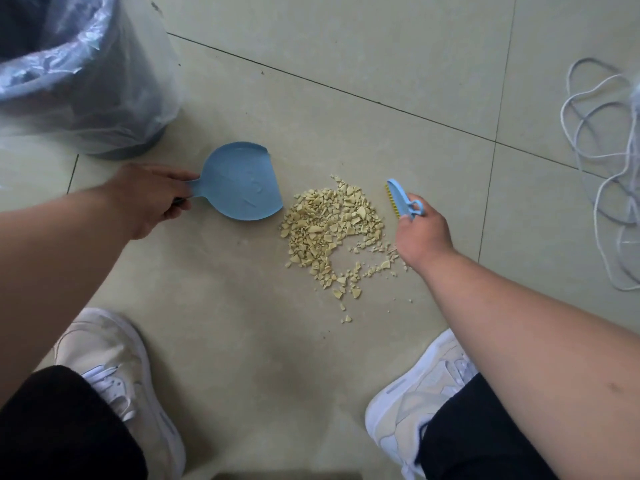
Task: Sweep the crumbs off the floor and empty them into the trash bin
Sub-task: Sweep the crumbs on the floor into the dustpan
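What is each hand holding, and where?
Left hand grips the blue dustpan by its handle; right hand holds the small brush by its looped handle.

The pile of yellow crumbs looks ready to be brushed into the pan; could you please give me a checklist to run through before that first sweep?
1. Blue plastic dustpan gripped by left hand: ok.
2. Small blue brush held in right hand: ok.
3. Pan's open edge faces the pale yellow crumb pile, close beside it: ok.
4. Pan lip flat on the beige tiled floor: cannot tell.
5. Crumbs gathered: not ok, strays trail toward the white shoes.
6. Lined trash bin open, just beyond the pan: ok.
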Motion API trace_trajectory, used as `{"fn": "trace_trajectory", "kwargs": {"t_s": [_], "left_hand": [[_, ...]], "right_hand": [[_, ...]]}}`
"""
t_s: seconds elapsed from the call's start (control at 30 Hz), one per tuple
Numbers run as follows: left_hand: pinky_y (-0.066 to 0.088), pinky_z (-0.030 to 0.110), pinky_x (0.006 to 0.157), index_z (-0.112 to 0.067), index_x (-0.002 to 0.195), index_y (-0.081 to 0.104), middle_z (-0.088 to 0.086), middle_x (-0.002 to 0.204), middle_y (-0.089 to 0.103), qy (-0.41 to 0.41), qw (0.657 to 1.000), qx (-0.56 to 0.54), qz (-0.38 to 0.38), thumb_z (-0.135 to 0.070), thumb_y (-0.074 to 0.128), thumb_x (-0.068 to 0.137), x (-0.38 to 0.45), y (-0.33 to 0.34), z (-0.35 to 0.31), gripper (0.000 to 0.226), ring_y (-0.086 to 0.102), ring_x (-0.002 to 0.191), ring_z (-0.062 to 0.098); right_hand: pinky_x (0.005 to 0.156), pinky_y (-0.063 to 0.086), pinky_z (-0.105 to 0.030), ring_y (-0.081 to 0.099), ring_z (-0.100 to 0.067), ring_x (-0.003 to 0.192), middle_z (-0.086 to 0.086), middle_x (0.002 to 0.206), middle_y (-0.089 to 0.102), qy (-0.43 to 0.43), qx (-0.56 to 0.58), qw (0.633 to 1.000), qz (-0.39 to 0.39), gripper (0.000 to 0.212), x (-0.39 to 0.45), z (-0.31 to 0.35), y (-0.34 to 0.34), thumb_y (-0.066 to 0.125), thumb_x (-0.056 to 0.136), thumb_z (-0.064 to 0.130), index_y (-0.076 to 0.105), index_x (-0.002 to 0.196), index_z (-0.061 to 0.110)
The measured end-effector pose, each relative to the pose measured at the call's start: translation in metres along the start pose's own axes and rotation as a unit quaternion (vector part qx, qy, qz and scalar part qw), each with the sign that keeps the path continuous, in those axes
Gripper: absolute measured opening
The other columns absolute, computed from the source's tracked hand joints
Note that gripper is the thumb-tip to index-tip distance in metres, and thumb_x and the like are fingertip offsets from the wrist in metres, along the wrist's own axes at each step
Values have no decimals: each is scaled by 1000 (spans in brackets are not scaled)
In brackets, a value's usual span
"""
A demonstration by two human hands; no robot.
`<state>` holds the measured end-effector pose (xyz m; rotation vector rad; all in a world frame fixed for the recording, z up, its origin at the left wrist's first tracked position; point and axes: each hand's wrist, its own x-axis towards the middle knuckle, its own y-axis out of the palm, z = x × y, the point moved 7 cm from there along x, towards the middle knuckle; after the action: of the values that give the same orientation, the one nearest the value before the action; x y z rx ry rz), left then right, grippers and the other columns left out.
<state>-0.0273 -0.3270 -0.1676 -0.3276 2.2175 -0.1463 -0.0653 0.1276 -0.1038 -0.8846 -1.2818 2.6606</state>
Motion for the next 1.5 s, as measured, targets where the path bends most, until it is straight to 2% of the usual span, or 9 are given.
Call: {"fn": "trace_trajectory", "kwargs": {"t_s": [0.13, 0.27, 0.33, 0.53, 0.67, 1.0, 1.1, 1.27, 1.5], "left_hand": [[49, 17, 46, -10, 123, 76, 12, 97, 71, 3, 1000, 11, 7, -3, 74, 97, 5, 2, -1, 27, 60, 66, 17], [51, 15, 45, -10, 122, 77, 12, 91, 70, 7, 999, 30, 15, 2, 72, 97, 8, 5, 3, 28, 60, 67, 18], [52, 15, 46, -10, 122, 78, 10, 89, 71, 3, 999, 33, 17, 2, 72, 96, 8, 4, 6, 29, 61, 68, 18], [52, 15, 45, -14, 112, 79, 8, 84, 70, -5, 999, 37, 19, 2, 72, 96, 3, 10, 9, 24, 59, 64, 17], [51, 15, 45, -16, 103, 79, 8, 83, 70, 1, 999, 32, 25, 0, 76, 95, -3, 14, 6, 18, 59, 64, 17], [49, 22, 54, -17, 99, 79, 6, 83, 70, 18, 997, 55, 46, -11, 84, 91, -15, 26, -4, 11, 61, 67, 15], [48, 24, 54, -14, 102, 80, 9, 84, 69, 43, 992, 107, 59, -14, 84, 91, -16, 26, -6, 12, 59, 66, 17], [48, 17, 45, -9, 109, 79, 18, 87, 71, 102, 962, 246, 64, -13, 78, 96, -16, 25, -7, 14, 60, 63, 20], [48, 25, 59, -13, 105, 81, 32, 98, 74, 108, 964, 239, 49, -17, 78, 97, -15, 12, 0, 10, 61, 71, 24]], "right_hand": [[45, 36, -14, 55, -27, 81, -14, 102, 63, 31, -19, 998, -50, 42, 5, -24, -29, 45, 98, 3, 63, 131, 20], [70, 37, -22, 65, -36, 103, -10, 107, 64, 84, -60, 992, -74, 40, 2, -54, -48, 46, 97, 6, 62, 130, 19], [77, 38, -24, 61, -33, 97, -7, 106, 62, 96, -75, 990, -71, 39, -4, -64, -49, 46, 97, 7, 61, 131, 19], [59, 36, -28, 49, -29, 76, -8, 88, 55, 87, -51, 994, -37, 26, -29, -71, -19, 46, 96, 6, 59, 114, 21], [68, 41, -27, 54, -31, 77, -7, 88, 57, 69, -32, 997, -18, 30, -38, -54, 6, 46, 98, 8, 58, 121, 24], [39, 35, -7, 49, -10, 56, 3, 78, 56, 31, 48, 998, -2, 43, -43, -17, 35, 46, 100, 6, 61, 137, 22], [42, 32, -3, 52, -16, 64, -4, 94, 61, 20, 23, 999, -35, 39, -41, -18, 15, 47, 99, 8, 62, 133, 21], [68, 36, -20, 57, -30, 85, -5, 98, 60, 79, -12, 990, -116, 32, -37, -61, -30, 48, 95, 9, 63, 122, 19], [76, 35, -22, 55, -27, 89, -13, 119, 67, 119, -48, 990, -65, 39, -52, -90, -20, 49, 96, 11, 57, 134, 16]]}}
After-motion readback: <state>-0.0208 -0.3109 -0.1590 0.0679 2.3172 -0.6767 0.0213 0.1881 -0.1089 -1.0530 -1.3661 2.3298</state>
